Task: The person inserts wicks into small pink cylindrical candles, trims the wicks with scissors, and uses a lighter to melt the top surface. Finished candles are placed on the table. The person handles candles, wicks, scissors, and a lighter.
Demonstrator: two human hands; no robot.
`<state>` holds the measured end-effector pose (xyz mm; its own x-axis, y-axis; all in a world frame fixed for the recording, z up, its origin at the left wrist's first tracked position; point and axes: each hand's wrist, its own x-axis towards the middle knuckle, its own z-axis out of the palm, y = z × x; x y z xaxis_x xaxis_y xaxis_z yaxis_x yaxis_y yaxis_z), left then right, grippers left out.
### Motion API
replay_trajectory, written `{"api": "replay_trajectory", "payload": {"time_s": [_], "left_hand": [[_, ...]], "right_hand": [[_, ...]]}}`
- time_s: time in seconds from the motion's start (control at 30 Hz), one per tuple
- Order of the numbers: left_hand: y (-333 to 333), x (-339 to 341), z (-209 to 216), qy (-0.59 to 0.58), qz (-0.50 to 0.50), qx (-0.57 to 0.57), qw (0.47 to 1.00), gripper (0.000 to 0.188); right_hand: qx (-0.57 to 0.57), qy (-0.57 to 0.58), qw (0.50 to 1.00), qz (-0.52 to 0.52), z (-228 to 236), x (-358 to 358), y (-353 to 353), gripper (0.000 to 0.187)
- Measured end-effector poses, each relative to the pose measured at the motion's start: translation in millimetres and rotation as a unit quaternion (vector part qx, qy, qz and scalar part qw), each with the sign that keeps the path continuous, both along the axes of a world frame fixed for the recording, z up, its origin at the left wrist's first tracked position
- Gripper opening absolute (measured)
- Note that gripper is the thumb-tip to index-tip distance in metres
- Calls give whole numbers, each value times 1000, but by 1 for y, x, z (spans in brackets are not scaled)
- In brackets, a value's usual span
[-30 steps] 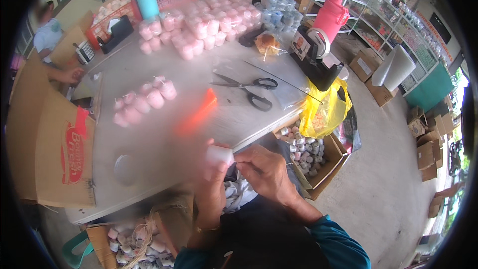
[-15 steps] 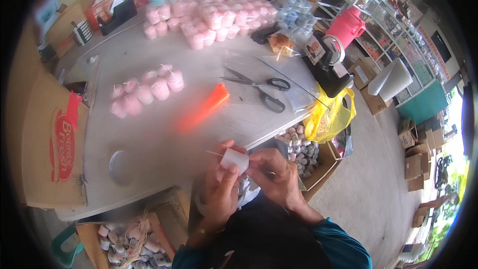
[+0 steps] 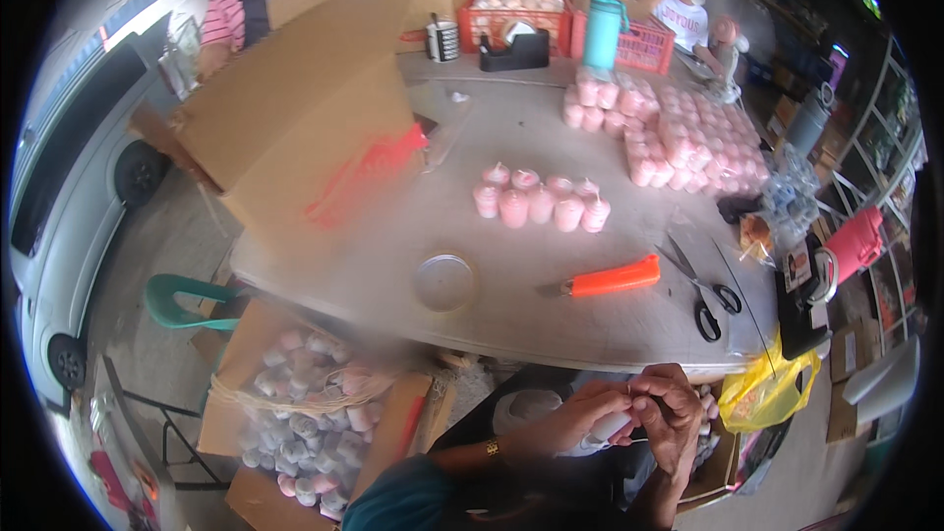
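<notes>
Just off the table's front edge, my left hand (image 3: 587, 421) is closed around a small pale candle (image 3: 612, 425). My right hand (image 3: 671, 415) meets it there, thumb and fingertips pinched together at the candle's end; what lies between those fingertips is too small to make out. A thin white strand shows below the fingers. On the table beyond lie an orange-handled knife (image 3: 615, 277) and open black-handled scissors (image 3: 700, 287). Two rows of pink candles (image 3: 541, 203) with short wicks stand farther back.
A carton (image 3: 324, 452) of loose pink and whitish candles and string sits low at left. Wrapped pink candles (image 3: 688, 143), a teal bottle (image 3: 602, 29) and red crates stand behind. A tall cardboard box (image 3: 305, 108) covers the table's left. A yellow bag (image 3: 772, 388) hangs right. Other people are beyond.
My view has swung left, so the table and hands appear farther right. The candle has turned in my hands, and my right fingertips now pinch at its upper end.
</notes>
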<state>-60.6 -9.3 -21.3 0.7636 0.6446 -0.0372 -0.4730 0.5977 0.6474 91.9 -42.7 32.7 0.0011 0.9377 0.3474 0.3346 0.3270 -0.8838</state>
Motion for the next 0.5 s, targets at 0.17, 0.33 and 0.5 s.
{"api": "replay_trajectory", "payload": {"time_s": [0.17,0.33,0.5], "left_hand": [[2,5,-11,-7,-11,95,995,22],[4,7,-5,23,-6,177,984,22],[-1,14,5,22,62,167,984,16]], "right_hand": [[5,3,1000,13,-6,5,-4,13],[39,59,997,-44,-14,10,-6,14],[54,192,973,-119,-27,18,-4,16]]}}
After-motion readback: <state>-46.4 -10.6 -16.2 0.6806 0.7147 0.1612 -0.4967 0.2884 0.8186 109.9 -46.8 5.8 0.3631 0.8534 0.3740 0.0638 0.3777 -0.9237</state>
